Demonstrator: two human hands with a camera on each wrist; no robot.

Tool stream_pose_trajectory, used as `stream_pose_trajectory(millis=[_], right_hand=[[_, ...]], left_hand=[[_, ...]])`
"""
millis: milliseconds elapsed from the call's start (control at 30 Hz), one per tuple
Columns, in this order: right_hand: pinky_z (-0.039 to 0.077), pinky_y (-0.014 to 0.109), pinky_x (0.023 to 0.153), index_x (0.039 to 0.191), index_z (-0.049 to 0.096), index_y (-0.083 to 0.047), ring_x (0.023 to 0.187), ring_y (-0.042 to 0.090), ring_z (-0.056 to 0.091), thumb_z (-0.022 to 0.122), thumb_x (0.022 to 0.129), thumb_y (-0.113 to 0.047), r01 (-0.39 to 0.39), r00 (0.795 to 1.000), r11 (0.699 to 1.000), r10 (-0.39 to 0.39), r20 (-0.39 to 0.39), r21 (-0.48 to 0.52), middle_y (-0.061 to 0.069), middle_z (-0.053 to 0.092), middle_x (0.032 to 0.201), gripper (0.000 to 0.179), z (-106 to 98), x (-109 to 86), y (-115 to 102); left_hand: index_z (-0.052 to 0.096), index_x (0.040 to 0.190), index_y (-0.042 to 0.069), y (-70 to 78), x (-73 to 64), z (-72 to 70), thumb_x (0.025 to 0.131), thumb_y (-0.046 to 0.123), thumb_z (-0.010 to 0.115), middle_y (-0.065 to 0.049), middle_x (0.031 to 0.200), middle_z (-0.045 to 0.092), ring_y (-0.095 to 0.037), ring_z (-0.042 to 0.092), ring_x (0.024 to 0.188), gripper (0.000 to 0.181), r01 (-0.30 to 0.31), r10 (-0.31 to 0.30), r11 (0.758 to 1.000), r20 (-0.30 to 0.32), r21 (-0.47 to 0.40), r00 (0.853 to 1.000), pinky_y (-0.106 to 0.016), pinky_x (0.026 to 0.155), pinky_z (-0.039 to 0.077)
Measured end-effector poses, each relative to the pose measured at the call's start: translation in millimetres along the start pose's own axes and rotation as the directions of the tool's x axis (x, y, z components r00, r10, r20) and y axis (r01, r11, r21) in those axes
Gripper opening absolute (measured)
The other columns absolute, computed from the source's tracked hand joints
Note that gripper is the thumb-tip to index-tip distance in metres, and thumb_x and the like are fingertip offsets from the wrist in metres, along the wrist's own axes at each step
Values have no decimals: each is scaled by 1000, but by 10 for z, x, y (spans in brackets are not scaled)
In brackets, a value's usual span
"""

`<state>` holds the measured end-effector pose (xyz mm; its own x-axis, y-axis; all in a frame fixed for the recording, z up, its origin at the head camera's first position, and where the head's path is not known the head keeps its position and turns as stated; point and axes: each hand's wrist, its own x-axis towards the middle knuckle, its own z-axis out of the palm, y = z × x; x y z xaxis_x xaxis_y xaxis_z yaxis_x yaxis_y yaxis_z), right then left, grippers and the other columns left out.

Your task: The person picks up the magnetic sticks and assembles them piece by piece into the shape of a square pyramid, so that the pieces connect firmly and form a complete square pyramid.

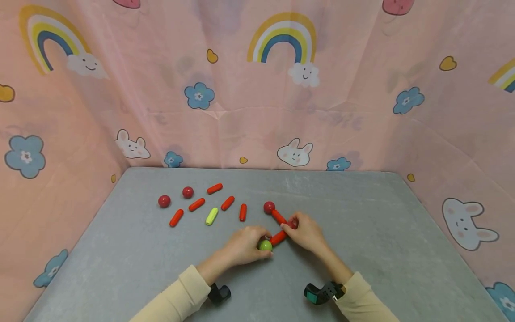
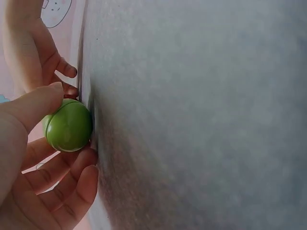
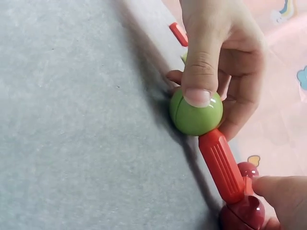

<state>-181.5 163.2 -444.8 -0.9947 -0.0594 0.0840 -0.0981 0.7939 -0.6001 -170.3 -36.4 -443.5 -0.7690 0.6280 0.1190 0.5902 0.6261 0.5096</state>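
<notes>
My left hand (image 1: 243, 247) pinches a shiny green ball (image 1: 265, 245) between thumb and fingers, low over the grey table. One end of a grooved red rod (image 3: 221, 165) meets this ball. The rod's other end meets a dark red ball (image 3: 243, 213), which my right hand (image 1: 306, 232) grips, its fingers partly covering it. From that gripped ball a second red rod (image 1: 279, 217) runs back to another red ball (image 1: 269, 207), so the pieces form a bent chain. The right thumb lies close to where the rods join.
To the left on the grey table (image 1: 120, 259) lie several loose red rods (image 1: 196, 205), one yellow-green rod (image 1: 212, 216) and two red balls (image 1: 164, 201), (image 1: 187, 192). A pink printed curtain (image 1: 241, 129) hangs behind the table and along its sides.
</notes>
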Motion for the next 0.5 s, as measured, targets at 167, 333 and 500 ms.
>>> stream_pose_trajectory(millis=[167,333,500], right_hand=[[41,28,59,91,63,-4,68,16,52,66,83,-27,-25,1000,1000,25,3,3,5,60,80,25,-3,37,-25],[43,29,61,96,65,-3,69,15,55,65,83,-27,-13,1000,1000,13,18,-9,6,64,81,28,9,87,-72],[41,26,57,98,65,-1,63,13,52,66,82,-24,-10,998,1000,10,63,-1,3,62,75,28,30,119,-117]], left_hand=[[67,104,9,-17,-18,-8,76,28,75,3,86,62,-4,48,68,35,-14,14,1000,0,-8,1000,-15,56,38],[67,104,8,-40,-33,-32,76,27,74,3,88,62,-4,48,68,35,-34,34,999,7,-6,999,-15,56,37],[66,106,9,-76,-65,-77,77,24,73,3,91,62,-5,50,70,33,-42,42,999,37,-19,998,-14,58,39]])
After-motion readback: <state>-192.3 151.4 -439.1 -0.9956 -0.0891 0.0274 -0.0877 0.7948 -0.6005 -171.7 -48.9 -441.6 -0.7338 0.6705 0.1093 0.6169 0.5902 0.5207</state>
